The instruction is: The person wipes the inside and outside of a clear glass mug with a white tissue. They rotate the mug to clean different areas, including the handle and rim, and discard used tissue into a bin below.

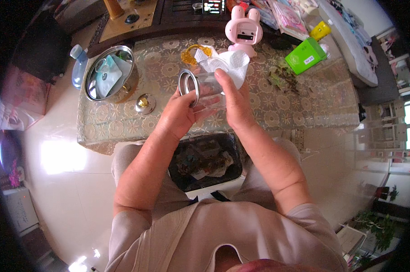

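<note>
A clear jar with a metal rim (189,87) lies tilted on its side between my hands, its mouth facing left. My left hand (182,114) grips it near the rim, with the thumb at the mouth. Around the base end is my right hand (237,98), its thumb on top. White textured paper towel (237,63) shows just behind the jar, and an amber ring-shaped object (191,54) touches the paper. A round metal lid with a gold knob (145,103) rests on the patterned tablecloth (160,74), left of my left hand.
On the left stand a metal pot (130,83) holding packets and a blue plastic bottle (78,68). A pink rabbit-shaped device (244,30), a green container (305,56) and a pile of dried brown bits (286,80) are farther right. A lined waste bin (205,161) sits between the knees.
</note>
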Action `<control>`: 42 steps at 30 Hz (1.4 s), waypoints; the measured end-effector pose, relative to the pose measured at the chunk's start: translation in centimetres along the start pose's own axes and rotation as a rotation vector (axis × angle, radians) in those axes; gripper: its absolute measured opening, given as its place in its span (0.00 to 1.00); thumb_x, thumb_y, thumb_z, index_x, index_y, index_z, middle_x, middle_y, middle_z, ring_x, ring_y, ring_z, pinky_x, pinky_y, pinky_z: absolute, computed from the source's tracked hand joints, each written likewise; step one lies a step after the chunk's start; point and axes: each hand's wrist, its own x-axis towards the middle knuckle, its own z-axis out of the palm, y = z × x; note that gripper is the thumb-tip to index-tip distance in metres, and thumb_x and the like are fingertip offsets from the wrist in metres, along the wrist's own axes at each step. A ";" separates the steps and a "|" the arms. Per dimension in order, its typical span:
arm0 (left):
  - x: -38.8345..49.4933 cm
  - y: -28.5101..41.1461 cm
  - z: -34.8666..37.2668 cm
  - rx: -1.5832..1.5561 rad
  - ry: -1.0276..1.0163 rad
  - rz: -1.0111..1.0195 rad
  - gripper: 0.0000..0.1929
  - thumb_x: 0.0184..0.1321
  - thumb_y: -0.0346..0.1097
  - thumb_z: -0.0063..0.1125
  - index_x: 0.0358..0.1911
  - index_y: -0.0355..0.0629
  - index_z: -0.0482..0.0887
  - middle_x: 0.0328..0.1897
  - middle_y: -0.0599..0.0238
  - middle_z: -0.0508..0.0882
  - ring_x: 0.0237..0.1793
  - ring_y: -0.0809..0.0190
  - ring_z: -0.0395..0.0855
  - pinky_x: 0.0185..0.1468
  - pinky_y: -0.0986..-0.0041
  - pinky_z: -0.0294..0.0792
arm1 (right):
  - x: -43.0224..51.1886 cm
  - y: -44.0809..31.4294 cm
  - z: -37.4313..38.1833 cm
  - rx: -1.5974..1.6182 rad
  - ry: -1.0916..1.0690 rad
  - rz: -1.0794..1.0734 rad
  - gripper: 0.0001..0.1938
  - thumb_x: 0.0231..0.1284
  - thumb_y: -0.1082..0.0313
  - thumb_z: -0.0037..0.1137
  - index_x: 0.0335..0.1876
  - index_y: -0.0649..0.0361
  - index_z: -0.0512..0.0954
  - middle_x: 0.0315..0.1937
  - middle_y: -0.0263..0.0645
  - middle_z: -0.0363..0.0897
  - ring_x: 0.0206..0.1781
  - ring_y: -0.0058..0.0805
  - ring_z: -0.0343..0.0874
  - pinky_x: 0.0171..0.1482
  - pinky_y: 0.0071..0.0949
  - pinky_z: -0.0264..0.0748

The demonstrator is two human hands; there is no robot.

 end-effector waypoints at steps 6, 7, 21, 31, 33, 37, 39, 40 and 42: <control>0.9 -0.6 -1.6 -0.063 0.036 0.045 0.21 0.64 0.30 0.42 0.62 0.42 0.69 0.46 0.54 0.82 0.48 0.53 0.84 0.48 0.52 0.79 | -0.4 -0.4 -0.1 -0.735 -0.179 -0.715 0.25 0.64 0.51 0.53 0.63 0.56 0.70 0.61 0.53 0.66 0.63 0.45 0.69 0.62 0.41 0.66; 0.9 -0.5 -1.6 -0.051 0.040 0.068 0.20 0.64 0.29 0.41 0.60 0.40 0.70 0.46 0.53 0.82 0.48 0.54 0.84 0.48 0.52 0.79 | -0.3 -0.5 -0.3 -0.892 -0.200 -0.849 0.26 0.64 0.50 0.54 0.64 0.55 0.70 0.64 0.55 0.63 0.65 0.50 0.66 0.65 0.44 0.63; -0.2 0.4 0.4 0.165 -0.045 0.074 0.27 0.60 0.26 0.52 0.65 0.50 0.67 0.50 0.59 0.83 0.46 0.54 0.86 0.38 0.63 0.83 | 0.5 -1.0 -0.9 -0.256 -0.142 -0.458 0.23 0.73 0.59 0.33 0.66 0.63 0.65 0.59 0.44 0.69 0.60 0.30 0.69 0.63 0.30 0.63; 0.4 0.2 -1.3 0.005 -0.024 0.049 0.27 0.57 0.48 0.63 0.58 0.45 0.76 0.52 0.58 0.83 0.51 0.56 0.81 0.50 0.57 0.73 | -1.5 1.2 0.6 -0.293 -0.152 -0.326 0.27 0.74 0.52 0.33 0.71 0.61 0.58 0.65 0.52 0.64 0.66 0.38 0.66 0.65 0.33 0.62; 0.3 0.6 -1.8 -0.040 -0.042 0.085 0.25 0.56 0.47 0.64 0.54 0.44 0.79 0.52 0.60 0.83 0.52 0.58 0.79 0.51 0.58 0.71 | -1.3 1.7 0.9 -0.519 -0.207 -0.577 0.28 0.72 0.62 0.40 0.72 0.67 0.54 0.72 0.56 0.53 0.75 0.49 0.53 0.72 0.35 0.51; 0.6 1.0 -1.2 -0.042 -0.076 0.159 0.24 0.60 0.41 0.59 0.60 0.44 0.74 0.52 0.59 0.82 0.53 0.55 0.81 0.50 0.57 0.76 | -1.6 0.8 0.8 -0.458 -0.193 -0.489 0.27 0.71 0.62 0.41 0.72 0.64 0.55 0.69 0.52 0.59 0.71 0.43 0.59 0.70 0.35 0.56; 0.3 1.4 -0.4 0.019 -0.093 0.151 0.25 0.62 0.38 0.56 0.63 0.45 0.71 0.52 0.59 0.82 0.53 0.54 0.81 0.47 0.58 0.79 | -1.7 -0.1 0.6 -0.201 -0.196 -0.291 0.26 0.72 0.56 0.41 0.70 0.62 0.60 0.60 0.45 0.69 0.61 0.32 0.68 0.62 0.32 0.65; -0.1 1.5 0.0 0.091 -0.088 0.134 0.25 0.62 0.37 0.55 0.65 0.46 0.69 0.53 0.58 0.82 0.52 0.54 0.82 0.46 0.59 0.80 | -1.4 -0.5 0.4 -0.154 -0.141 -0.170 0.26 0.72 0.52 0.40 0.68 0.62 0.63 0.58 0.42 0.70 0.58 0.29 0.69 0.59 0.30 0.66; -0.8 1.8 0.9 0.167 -0.100 0.104 0.28 0.61 0.29 0.53 0.67 0.47 0.65 0.55 0.56 0.80 0.52 0.54 0.82 0.42 0.60 0.82 | -0.6 -1.1 -0.3 -0.098 -0.071 0.056 0.29 0.72 0.44 0.38 0.63 0.63 0.69 0.53 0.41 0.74 0.54 0.26 0.72 0.56 0.28 0.68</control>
